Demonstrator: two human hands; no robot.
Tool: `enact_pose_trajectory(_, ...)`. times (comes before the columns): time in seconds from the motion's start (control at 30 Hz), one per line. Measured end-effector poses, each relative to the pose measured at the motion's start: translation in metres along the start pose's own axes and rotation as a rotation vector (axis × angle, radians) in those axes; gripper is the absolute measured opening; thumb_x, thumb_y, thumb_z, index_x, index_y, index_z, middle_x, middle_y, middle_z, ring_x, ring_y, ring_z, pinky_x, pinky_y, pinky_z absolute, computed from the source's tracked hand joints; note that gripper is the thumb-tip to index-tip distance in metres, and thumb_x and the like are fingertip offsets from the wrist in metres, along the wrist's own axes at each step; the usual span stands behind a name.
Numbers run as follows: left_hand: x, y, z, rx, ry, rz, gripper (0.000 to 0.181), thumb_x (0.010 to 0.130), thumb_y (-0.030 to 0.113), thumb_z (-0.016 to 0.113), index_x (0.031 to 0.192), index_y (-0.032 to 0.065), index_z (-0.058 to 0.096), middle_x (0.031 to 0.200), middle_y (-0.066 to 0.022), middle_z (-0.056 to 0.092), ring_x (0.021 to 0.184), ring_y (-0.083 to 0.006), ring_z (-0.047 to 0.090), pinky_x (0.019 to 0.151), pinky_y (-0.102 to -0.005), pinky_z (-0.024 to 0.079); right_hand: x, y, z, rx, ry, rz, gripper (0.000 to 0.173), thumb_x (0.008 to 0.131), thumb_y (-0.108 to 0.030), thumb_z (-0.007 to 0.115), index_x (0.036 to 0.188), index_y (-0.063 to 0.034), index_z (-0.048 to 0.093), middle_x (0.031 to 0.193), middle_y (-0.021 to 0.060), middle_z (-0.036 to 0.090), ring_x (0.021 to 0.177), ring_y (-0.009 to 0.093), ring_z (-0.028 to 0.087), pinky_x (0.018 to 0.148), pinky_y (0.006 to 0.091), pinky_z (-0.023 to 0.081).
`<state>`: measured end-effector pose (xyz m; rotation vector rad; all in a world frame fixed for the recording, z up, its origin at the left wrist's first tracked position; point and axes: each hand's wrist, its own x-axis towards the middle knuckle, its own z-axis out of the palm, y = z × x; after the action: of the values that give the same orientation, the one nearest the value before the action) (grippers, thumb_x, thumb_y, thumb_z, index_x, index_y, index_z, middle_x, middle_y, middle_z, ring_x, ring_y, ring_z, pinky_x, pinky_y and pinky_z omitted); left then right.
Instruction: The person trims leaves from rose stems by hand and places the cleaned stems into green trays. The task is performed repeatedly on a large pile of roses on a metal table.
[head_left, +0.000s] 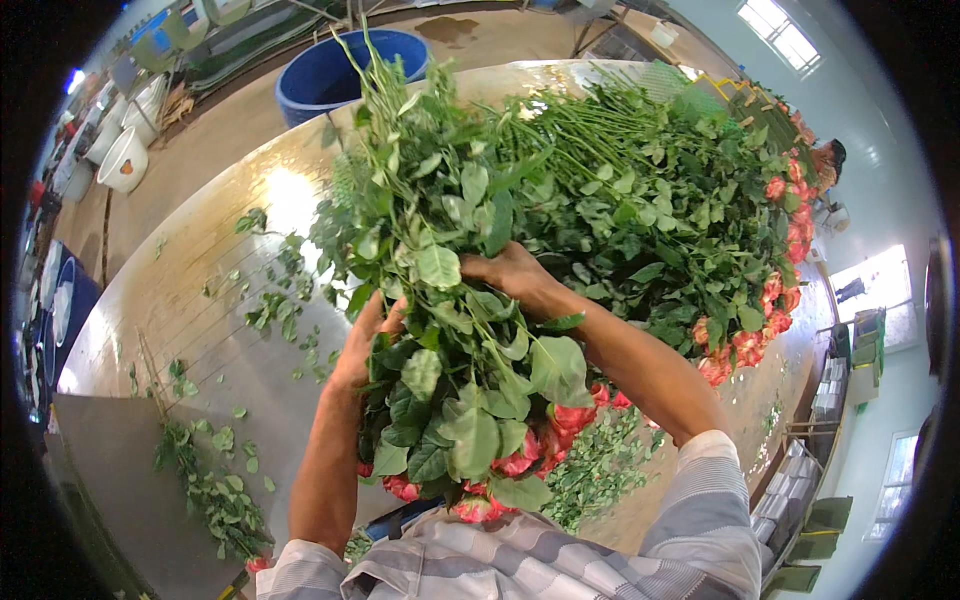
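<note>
A big leafy bunch of roses (469, 427) is held between my two hands in front of my chest. Its pinkish-red blooms (517, 454) point towards my shirt, and the stems (375, 82) reach away over the table. My left hand (371, 330) grips the bunch from the left, its fingers partly covered by leaves. From the right, my right hand (510, 274) is closed around the stems, with its fingertips hidden in the foliage. Just beyond my right forearm lies a large pile of roses (637, 187), its blooms facing right.
The pile and loose leaves (277, 311) lie on a shiny metal table (217, 217). A single rose stem (214, 480) lies at the left near edge. Beyond stands a blue tub (315, 82); white buckets (124, 161) are at far left. A person (829, 161) is at far right.
</note>
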<state>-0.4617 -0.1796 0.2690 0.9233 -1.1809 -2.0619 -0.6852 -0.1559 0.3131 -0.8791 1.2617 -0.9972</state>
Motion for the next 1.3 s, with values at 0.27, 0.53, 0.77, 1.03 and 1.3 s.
enact_pose_trajectory(0.27,-0.083,-0.046,-0.109,-0.318,0.261,-0.007,0.058,0.096,0.041,0.050,0.138,0.0046,0.037,0.119,-0.0078,0.057,0.097,-0.0145,0.058,0.080,-0.0319,0.050,0.029,0.004,0.131,-0.146,-0.177,-0.074,0.046,0.081,-0.022,0.072,0.118,-0.0015,0.057,0.112,0.0066,0.064,0.099,0.016,0.057,0.090,0.0310,0.044)
enact_pose_trajectory(0.53,-0.123,-0.133,-0.194,-0.375,0.651,0.032,0.057,0.098,0.045,0.039,0.140,0.0073,0.032,0.117,-0.0065,0.055,0.104,-0.0177,0.051,0.091,-0.0320,0.042,0.038,0.059,0.253,-0.972,0.105,0.006,0.085,0.080,-0.050,0.067,0.135,0.0076,0.039,0.133,0.0245,0.047,0.125,0.030,0.045,0.106,0.0369,0.033)
enact_pose_trajectory(0.77,-0.206,-0.056,-0.240,-0.038,0.625,-0.090,0.074,0.092,0.055,0.048,0.141,0.0010,0.035,0.144,-0.0170,0.038,0.131,-0.0281,0.037,0.105,-0.0418,0.031,-0.011,0.027,0.306,-1.398,-0.282,0.093,0.072,0.087,-0.051,0.055,0.133,0.0042,0.043,0.133,0.0250,0.047,0.123,0.036,0.046,0.105,0.0406,0.036)
enact_pose_trajectory(1.03,-0.205,-0.078,-0.284,0.343,0.510,-0.177,0.047,0.085,0.037,0.063,0.106,-0.0051,0.062,0.094,-0.0121,0.063,0.079,-0.0184,0.055,0.075,-0.0332,0.044,-0.041,0.099,0.363,-1.226,-0.354,-0.182,0.055,0.091,-0.039,0.049,0.130,0.0004,0.046,0.131,0.0202,0.050,0.120,0.036,0.049,0.099,0.0426,0.042)
enact_pose_trajectory(1.3,-0.225,-0.106,-0.346,0.086,0.706,-0.296,0.035,0.085,0.033,0.062,0.101,0.0017,0.068,0.091,-0.0060,0.066,0.079,-0.0164,0.058,0.070,-0.0329,0.045,-0.009,0.109,0.224,-1.449,0.035,-0.129,0.049,0.089,-0.034,0.054,0.129,-0.0076,0.051,0.140,0.0143,0.044,0.125,0.032,0.045,0.103,0.0406,0.038)
